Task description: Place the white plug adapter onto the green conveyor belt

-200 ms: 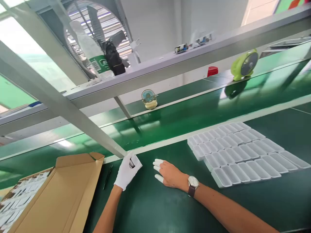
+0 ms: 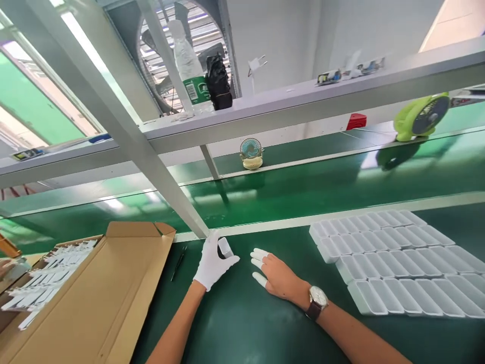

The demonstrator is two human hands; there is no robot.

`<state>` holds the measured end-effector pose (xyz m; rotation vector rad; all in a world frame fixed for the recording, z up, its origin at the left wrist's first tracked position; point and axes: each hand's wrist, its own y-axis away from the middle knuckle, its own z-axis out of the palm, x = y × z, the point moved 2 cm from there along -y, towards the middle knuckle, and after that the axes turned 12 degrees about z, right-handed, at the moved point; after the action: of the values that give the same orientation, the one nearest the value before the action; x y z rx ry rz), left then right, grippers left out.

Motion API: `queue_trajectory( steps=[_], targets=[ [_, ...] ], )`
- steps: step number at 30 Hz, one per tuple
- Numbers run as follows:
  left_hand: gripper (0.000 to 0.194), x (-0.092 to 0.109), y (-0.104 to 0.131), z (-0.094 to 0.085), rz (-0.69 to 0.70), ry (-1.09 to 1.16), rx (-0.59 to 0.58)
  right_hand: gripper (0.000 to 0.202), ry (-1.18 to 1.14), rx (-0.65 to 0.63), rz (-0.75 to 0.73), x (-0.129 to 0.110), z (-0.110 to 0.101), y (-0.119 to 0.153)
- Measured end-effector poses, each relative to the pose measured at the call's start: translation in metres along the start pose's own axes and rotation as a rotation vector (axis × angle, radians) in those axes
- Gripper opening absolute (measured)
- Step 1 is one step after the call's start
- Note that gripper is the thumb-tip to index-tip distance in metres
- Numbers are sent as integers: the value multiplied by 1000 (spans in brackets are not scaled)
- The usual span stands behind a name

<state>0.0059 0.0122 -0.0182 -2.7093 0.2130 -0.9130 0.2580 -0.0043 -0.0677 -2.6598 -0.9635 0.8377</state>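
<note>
My left hand (image 2: pixel 212 263), in a white glove, is at the foot of a slanting metal post. Its thumb is spread away from the fingers. Just inside that spread stands a small white plastic case (image 2: pixel 226 247), partly hidden by the glove; I see no grip on it. My right hand (image 2: pixel 278 273) has white cots on several fingertips and a watch on the wrist. Its fingers are stretched out over the green tabletop (image 2: pixel 242 323), apart from the case, holding nothing. Further right lie rows of white open plastic shells (image 2: pixel 397 293).
On the left is an open cardboard box (image 2: pixel 87 293) holding many white parts. A dark thin pen-like tool (image 2: pixel 178 264) lies beside it. Behind runs a green belt (image 2: pixel 288 194), with a small fan (image 2: pixel 251 153) and a green fan (image 2: pixel 420 119) beyond. Another person's hand (image 2: pixel 5 268) shows far left.
My left thumb has opened away from the white case, which the hand was closed around before. My right hand keeps nearly the same pose. The view has turned, and another person's hand appears at left.
</note>
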Motion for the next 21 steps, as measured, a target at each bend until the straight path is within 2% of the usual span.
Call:
queue_trajectory(
  steps=[4, 6, 13, 17, 21],
  targets=[
    [87, 0, 3, 18, -85, -15, 23, 38, 22, 44, -35, -3, -4, 1],
    [78, -3, 4, 22, -65, 11, 40, 38, 38, 45, -37, -5, -5, 0],
    [72, -25, 10, 12, 40, 86, 155, 42, 79, 10, -37, -5, -4, 0],
    [69, -31, 9, 8, 21, 76, 200, 44, 84, 3, -42, -4, -3, 0],
    [69, -27, 8, 5, -41, 82, 192, 45, 81, 5, -48, -3, -2, 1]
  ],
)
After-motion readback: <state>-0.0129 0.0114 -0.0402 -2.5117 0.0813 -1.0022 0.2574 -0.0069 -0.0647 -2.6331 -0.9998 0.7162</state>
